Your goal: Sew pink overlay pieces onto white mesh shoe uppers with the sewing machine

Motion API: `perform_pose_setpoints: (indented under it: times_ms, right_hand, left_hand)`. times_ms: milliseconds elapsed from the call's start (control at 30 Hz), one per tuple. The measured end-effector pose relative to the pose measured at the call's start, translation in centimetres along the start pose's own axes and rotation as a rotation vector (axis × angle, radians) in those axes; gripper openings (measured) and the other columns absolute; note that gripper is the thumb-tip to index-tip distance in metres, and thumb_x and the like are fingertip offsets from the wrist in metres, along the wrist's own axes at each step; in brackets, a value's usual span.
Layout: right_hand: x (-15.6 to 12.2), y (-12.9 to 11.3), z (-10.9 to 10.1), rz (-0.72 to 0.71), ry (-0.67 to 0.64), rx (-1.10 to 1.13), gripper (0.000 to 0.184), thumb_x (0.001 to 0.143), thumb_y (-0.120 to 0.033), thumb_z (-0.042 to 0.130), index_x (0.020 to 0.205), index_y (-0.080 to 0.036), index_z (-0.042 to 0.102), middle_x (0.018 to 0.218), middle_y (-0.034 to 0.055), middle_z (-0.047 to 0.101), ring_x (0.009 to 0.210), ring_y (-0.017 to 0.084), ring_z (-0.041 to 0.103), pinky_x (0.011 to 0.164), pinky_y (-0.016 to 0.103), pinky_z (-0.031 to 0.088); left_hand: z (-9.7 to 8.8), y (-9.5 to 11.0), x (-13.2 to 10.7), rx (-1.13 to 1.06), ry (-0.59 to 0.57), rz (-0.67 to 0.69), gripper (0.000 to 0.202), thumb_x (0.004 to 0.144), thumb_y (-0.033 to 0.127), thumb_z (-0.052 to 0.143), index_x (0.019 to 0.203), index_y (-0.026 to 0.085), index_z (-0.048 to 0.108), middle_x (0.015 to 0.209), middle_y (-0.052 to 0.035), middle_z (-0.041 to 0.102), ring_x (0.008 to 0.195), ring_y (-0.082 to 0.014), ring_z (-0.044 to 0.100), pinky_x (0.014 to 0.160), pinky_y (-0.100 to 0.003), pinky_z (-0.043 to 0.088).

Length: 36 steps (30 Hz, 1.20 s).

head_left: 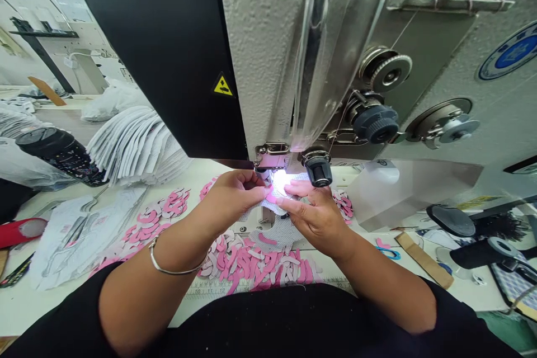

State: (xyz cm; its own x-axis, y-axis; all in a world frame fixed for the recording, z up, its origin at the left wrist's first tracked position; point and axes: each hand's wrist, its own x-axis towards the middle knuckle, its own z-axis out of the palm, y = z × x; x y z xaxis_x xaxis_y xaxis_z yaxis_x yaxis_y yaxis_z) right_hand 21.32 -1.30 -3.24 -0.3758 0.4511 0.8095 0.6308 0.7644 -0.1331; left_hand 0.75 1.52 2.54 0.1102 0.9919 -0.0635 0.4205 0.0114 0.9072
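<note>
My left hand [247,187] pinches a small curved pink fabric piece [272,198] at the needle area of a sewing machine [268,39]. Thumb and fingertips are closed on it. My right hand [316,215] grips a light grey mesh fabric piece [277,232], its thumb and index finger on the lit part. The mesh extends towards me between the hands, with another pink strip [267,239] on it. Bright lamp light washes out the needle and the fabric under it. Some fingertips are hidden.
Pink and white cut pieces [255,263] lie heaped by a ruler strip [210,291] before me. More pink pieces [146,224], stacked white fabric [130,145] and a dark bottle [59,151] are left. Blue-handled scissors [390,253] and a brown strip [423,260] lie right.
</note>
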Motion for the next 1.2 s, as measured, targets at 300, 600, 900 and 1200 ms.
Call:
perform_pose_setpoints:
  times_ms: [300,600,900,1200]
  right_hand:
    - [-0.1,-0.2,0.0,0.014,-0.006,-0.035,0.038,0.091,-0.009,0.056,0.119,-0.032,0.065,0.111,0.0041,0.067,0.110,0.020,0.064,0.100,0.044,0.045]
    - [-0.5,-0.2,0.5,0.044,-0.019,-0.063,0.036,0.088,-0.010,0.060,0.116,-0.033,0.065,0.114,0.0037,0.066,0.111,0.022,0.063,0.102,0.047,0.042]
    - [1.2,0.8,-1.2,0.108,-0.156,0.111,0.031,0.090,-0.010,0.056,0.108,-0.032,0.069,0.106,0.0026,0.067,0.105,0.021,0.062,0.098,0.045,0.047]
    - [2.3,2.6,-1.3,0.137,-0.235,0.248,0.026,0.090,-0.014,0.059,0.105,-0.031,0.071,0.103,0.0010,0.072,0.100,0.019,0.067,0.092,0.042,0.050]
  left_hand:
    - [0.2,-0.3,0.1,-0.151,-0.040,-0.043,0.017,0.069,0.032,0.072,0.077,0.018,0.068,0.059,0.0005,0.059,0.050,-0.0115,0.049,0.044,-0.022,0.032]
    - [0.1,0.2,0.0,-0.233,-0.085,-0.058,0.019,0.067,0.029,0.076,0.079,0.017,0.067,0.063,0.0009,0.060,0.051,-0.0095,0.050,0.045,-0.021,0.034]
    - [0.3,0.3,0.0,-0.532,-0.198,-0.190,0.019,0.065,0.021,0.079,0.081,0.017,0.068,0.069,-0.0016,0.067,0.054,-0.0119,0.060,0.048,-0.022,0.046]
    - [1.3,0.3,0.4,-0.664,-0.137,-0.188,0.014,0.064,0.015,0.076,0.071,0.016,0.064,0.062,-0.0005,0.063,0.054,-0.0122,0.059,0.051,-0.023,0.048]
